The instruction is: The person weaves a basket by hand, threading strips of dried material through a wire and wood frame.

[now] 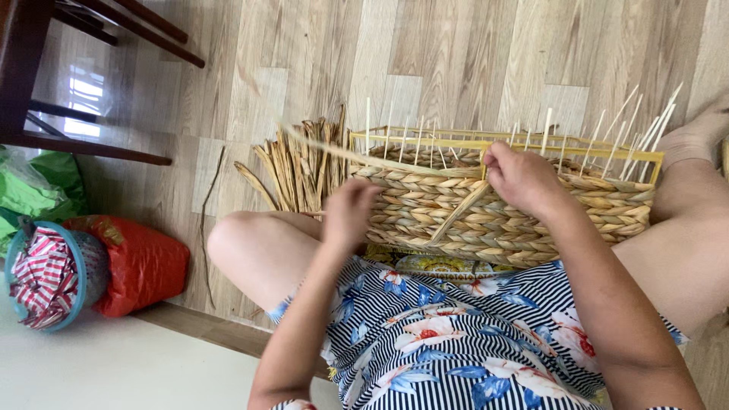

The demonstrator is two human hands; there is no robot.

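Note:
A half-woven straw basket (600,209) on a yellow wire frame (456,143) rests against my lap, thin white stakes sticking up from its rim. My right hand (524,178) pinches a flat straw strand (459,212) at the basket's top edge. My left hand (349,212) is closed against the basket's left end, gripping the woven wall. A long strand (326,148) runs from the rim out to the left.
A bundle of dried straw (300,171) lies on the wood floor beside my knee. A red bag (140,262), a green bag (38,186) and a small basket of striped wrappers (45,277) sit at left. Dark chair legs (83,144) stand at upper left.

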